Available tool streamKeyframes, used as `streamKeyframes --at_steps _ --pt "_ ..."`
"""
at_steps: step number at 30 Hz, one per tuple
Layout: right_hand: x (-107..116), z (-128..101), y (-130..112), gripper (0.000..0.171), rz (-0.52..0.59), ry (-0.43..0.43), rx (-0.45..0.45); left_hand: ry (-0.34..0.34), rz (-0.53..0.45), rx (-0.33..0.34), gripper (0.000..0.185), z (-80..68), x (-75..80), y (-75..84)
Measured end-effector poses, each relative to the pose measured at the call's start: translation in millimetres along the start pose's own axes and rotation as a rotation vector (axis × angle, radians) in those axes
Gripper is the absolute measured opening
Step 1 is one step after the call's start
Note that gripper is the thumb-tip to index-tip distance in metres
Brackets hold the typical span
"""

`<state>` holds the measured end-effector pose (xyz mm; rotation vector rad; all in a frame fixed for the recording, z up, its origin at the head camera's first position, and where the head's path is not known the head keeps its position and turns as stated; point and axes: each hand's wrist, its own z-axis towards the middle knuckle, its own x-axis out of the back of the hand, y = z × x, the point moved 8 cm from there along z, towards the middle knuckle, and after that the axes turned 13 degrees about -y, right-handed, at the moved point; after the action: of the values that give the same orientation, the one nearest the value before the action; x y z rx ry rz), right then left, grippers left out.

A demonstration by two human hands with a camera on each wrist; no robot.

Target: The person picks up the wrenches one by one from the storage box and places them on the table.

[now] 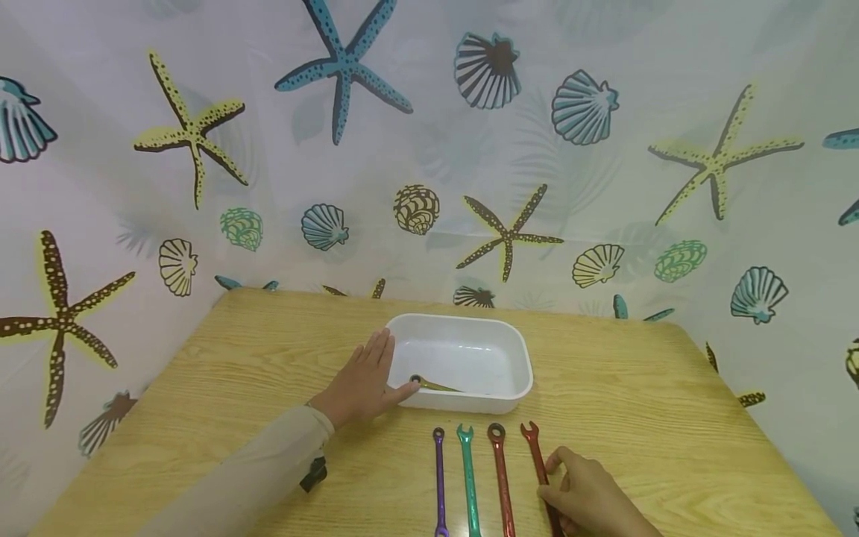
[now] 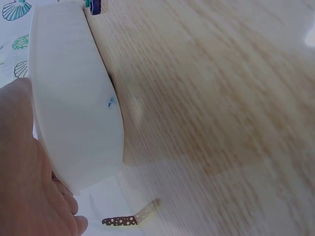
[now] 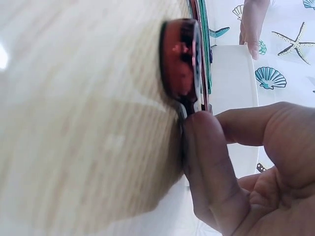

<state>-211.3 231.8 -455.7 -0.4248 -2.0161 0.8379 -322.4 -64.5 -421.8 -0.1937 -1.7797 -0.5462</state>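
Note:
My left hand (image 1: 362, 380) rests against the left end of a white plastic box (image 1: 470, 403), its fingers straight along the side and its thumb over the near rim. Inside the box lies a yellowish combination wrench (image 1: 436, 386), partly hidden by the near wall. My right hand (image 1: 590, 492) pinches the shaft of the rightmost wrench, a dark red one (image 1: 539, 455), between thumb and fingers. In the right wrist view that wrench's ring end (image 3: 179, 59) shows beyond the fingertips, close to the tabletop.
Left of the red wrench lie a second red wrench (image 1: 501, 477), a green wrench (image 1: 469, 477) and a purple wrench (image 1: 440, 477), roughly parallel. They sit on a wood-grain table (image 1: 268, 358) in front of the box. A curtain with starfish and shells (image 1: 429, 149) hangs around the table.

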Motion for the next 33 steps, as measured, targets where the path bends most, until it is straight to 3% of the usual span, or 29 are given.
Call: streamKeyframes --at_steps 8,16,23,33 --pt "1.3 0.9 -6.5 0.032 -0.063 -0.017 0.028 0.005 0.008 0.005 0.096 0.1 -0.4 -0.9" --pt "19.6 0.1 -35.1 0.038 -0.102 0.001 0.094 0.008 0.012 0.008 0.097 0.3 -1.3 -1.6" --pt "40.4 4.7 -67.5 0.037 -0.06 0.067 0.144 0.012 0.011 0.003 0.096 -0.5 0.2 -0.8" --pt "56.4 27.7 -98.1 0.031 -0.098 0.159 0.199 0.015 0.021 0.012 0.097 -1.5 0.7 -1.0"
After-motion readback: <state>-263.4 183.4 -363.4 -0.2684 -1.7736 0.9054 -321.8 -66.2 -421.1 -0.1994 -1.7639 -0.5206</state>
